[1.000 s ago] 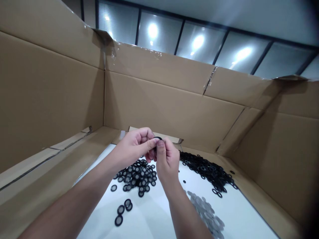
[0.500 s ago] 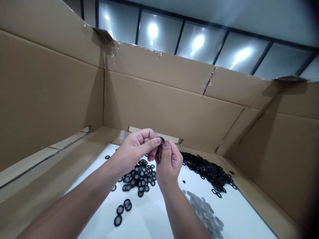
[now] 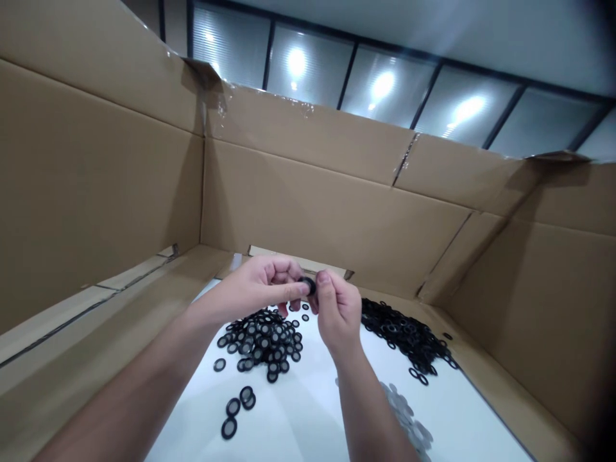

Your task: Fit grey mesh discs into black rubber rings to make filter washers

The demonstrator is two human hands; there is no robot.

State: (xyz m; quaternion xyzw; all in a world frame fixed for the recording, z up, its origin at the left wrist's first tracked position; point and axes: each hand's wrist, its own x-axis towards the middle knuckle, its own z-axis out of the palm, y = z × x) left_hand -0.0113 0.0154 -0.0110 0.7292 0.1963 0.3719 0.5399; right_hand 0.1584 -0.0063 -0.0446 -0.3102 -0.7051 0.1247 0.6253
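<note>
Between thumb and fingers, my left hand (image 3: 267, 283) pinches a black rubber ring washer (image 3: 308, 284). My right hand (image 3: 339, 313) is closed at the right side of the same ring, its thumb bent over the edge; whether a disc sits inside the ring is too small to tell. Below the left hand lies a heap of black rings with grey mesh discs in them (image 3: 262, 340). Plain black rings (image 3: 409, 333) form a pile beyond the right hand. Loose grey mesh discs (image 3: 407, 414) lie partly hidden behind the right forearm.
A white board (image 3: 298, 417) lies on the floor of a large cardboard box (image 3: 308, 199), whose tall walls stand at the left, back and right. Several disc-filled rings (image 3: 233, 407) lie apart at the front left.
My right hand has shifted slightly right, so the hands are a little farther apart. The ring has turned and moved slightly down. More of the left heap shows; fewer loose discs do.
</note>
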